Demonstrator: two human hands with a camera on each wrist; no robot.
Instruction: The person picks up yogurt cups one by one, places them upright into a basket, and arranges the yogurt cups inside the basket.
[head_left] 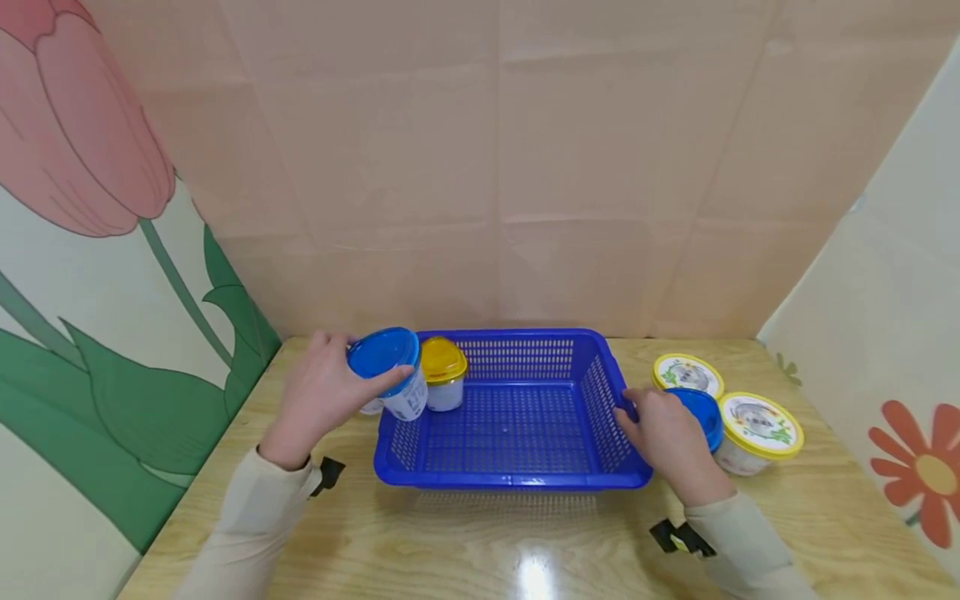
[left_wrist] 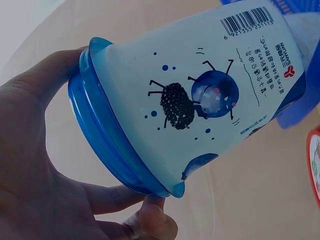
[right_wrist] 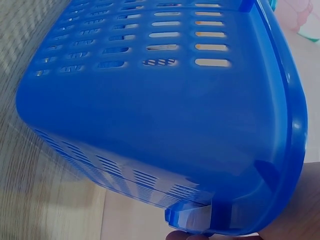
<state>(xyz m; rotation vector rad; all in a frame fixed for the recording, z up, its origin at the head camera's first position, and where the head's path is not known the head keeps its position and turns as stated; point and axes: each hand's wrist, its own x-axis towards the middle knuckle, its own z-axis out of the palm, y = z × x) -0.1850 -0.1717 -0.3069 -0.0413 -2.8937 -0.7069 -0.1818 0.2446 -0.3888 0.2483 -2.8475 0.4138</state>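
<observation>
My left hand (head_left: 324,392) holds a yogurt cup (left_wrist: 200,95) by its blue lid, thumb on one side and fingers on the other. The cup tilts over the left end of a blue plastic basket (head_left: 517,481). Berry drawings and a barcode show on its side in the left wrist view. Just beside it, inside the basket, stands a cup with a yellow lid (head_left: 444,367). My right hand (head_left: 667,433) grips the basket's right rim; in the right wrist view its fingertips show at the bottom, below the blue wall (right_wrist: 150,105).
Right of the basket stand two tubs with yellow-rimmed printed lids, one behind (head_left: 688,375) and one in front (head_left: 759,425). A blue-lidded tub (head_left: 701,417) sits between them, partly behind my right hand. Another cup (head_left: 371,407) is mostly hidden behind the held one.
</observation>
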